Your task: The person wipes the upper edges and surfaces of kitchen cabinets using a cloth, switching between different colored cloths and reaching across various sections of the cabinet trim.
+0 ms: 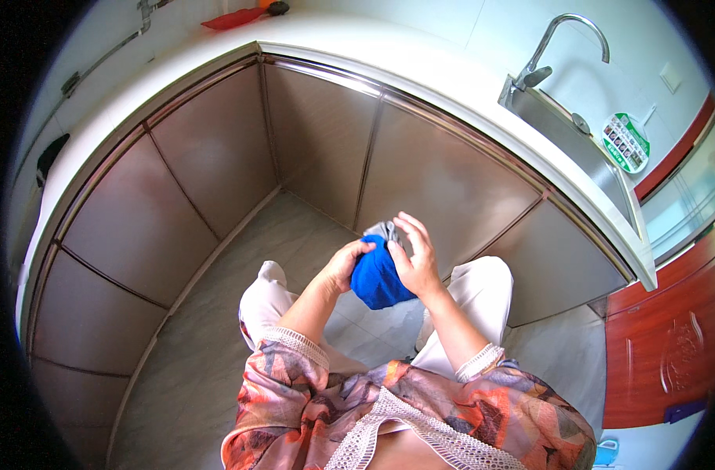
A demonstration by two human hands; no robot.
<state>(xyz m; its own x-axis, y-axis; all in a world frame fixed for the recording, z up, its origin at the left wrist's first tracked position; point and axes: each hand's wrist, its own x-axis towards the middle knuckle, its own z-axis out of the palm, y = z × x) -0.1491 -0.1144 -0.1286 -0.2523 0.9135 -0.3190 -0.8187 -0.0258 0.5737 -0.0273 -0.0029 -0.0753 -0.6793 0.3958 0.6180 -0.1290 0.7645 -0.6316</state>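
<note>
A bundled blue cloth (381,285) is held in front of me, above the floor and between my knees. Grey fabric (382,230) sticks out at its top. My left hand (347,267) grips the bundle from the left, its thumb lying over the blue cloth. On the other side, my right hand (419,261) rests against the bundle with thumb near the grey fabric and fingers stretched upward. Whether the right fingers grip any fabric is unclear. The underside and far side of the bundle are hidden.
Brown cabinet doors (445,170) curve around me under a white countertop (357,44). At right are a steel sink (560,129), a chrome faucet (536,64) and a red wooden door (657,346). A red object (234,19) lies at the back. Grey tiles (216,364) cover the floor.
</note>
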